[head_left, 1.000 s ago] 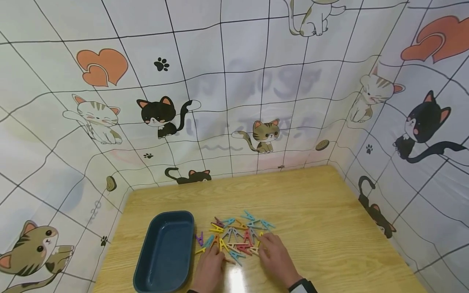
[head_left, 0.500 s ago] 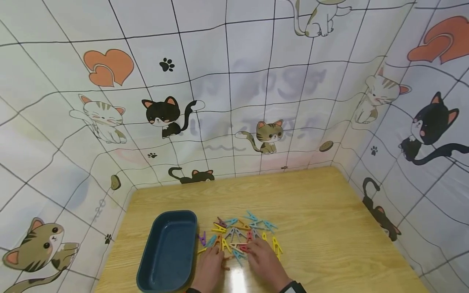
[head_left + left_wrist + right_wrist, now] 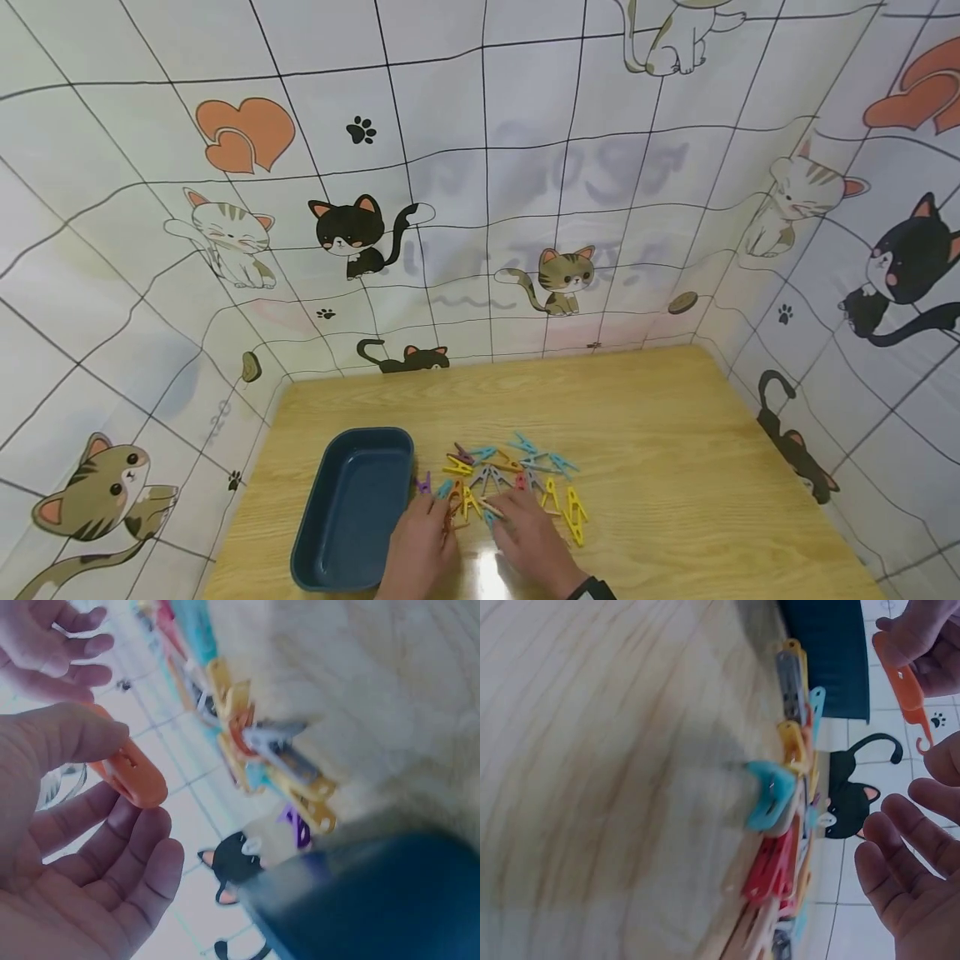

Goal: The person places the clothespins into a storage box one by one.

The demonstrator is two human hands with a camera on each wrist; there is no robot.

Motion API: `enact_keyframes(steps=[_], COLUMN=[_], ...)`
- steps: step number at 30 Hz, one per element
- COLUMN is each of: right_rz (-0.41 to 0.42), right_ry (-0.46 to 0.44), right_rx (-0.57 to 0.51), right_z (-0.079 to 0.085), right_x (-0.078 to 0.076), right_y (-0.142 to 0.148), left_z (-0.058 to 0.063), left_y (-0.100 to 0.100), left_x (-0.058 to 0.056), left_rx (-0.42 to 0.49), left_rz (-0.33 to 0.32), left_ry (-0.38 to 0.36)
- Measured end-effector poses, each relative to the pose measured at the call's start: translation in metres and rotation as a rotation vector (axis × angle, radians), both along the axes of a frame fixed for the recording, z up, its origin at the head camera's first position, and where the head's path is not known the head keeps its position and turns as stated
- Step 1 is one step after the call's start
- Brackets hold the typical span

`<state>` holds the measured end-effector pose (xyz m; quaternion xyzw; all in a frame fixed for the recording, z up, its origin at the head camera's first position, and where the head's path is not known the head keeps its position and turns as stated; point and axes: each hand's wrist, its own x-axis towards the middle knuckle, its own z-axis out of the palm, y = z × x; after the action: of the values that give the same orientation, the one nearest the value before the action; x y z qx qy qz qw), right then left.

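In the head view, my left hand [image 3: 422,537] is above the front left of a spread of plastic clothespins [image 3: 491,481]. Between its thumb and fingers it pinches an orange clothespin [image 3: 135,774], whose small hook [image 3: 924,742] points toward my right hand in the right wrist view. My right hand [image 3: 531,542] is close on the other side, fingers loosely bent and spread. Its thumb comes near the hook; whether they touch cannot be told. Yellow clothespins [image 3: 575,517] lie to its right, and red ones [image 3: 771,862] show in the right wrist view.
A dark blue tray [image 3: 302,550] stands to the left of the clothespins, close to my left hand. They lie on a wooden table [image 3: 660,450]. Cloth walls with printed cats [image 3: 566,279] enclose its back and sides.
My right hand has moved left, away from the yellow clothespins at the right, toward my left hand. The head view has shifted, so the scene sits further right.
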<state>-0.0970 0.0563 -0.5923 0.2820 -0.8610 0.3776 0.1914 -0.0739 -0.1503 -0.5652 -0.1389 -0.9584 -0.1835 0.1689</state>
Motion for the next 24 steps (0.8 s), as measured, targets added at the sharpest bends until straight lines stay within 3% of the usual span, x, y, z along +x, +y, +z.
enact_keyframes(steps=[6,13,19,24], right_rz=[0.007,0.068,0.121,0.155], right_ry=[0.011,0.070,0.077,0.067], right_rx=[0.018,0.031,0.034,0.045], right_z=[0.007,0.010,0.008,0.004], right_x=[0.001,-0.004,-0.006,-0.007], right_y=[-0.010,-0.024,-0.038,-0.047], left_z=[0.020,0.035,0.036,0.029], left_y=[-0.015,-0.038,-0.063,-0.078], left_x=[0.006,0.006,0.005,0.001], left_rx=[0.008,0.015,0.014,-0.007], left_rz=[0.121,0.293,0.337,0.336], left_ry=[-0.019,-0.122,-0.215,-0.302])
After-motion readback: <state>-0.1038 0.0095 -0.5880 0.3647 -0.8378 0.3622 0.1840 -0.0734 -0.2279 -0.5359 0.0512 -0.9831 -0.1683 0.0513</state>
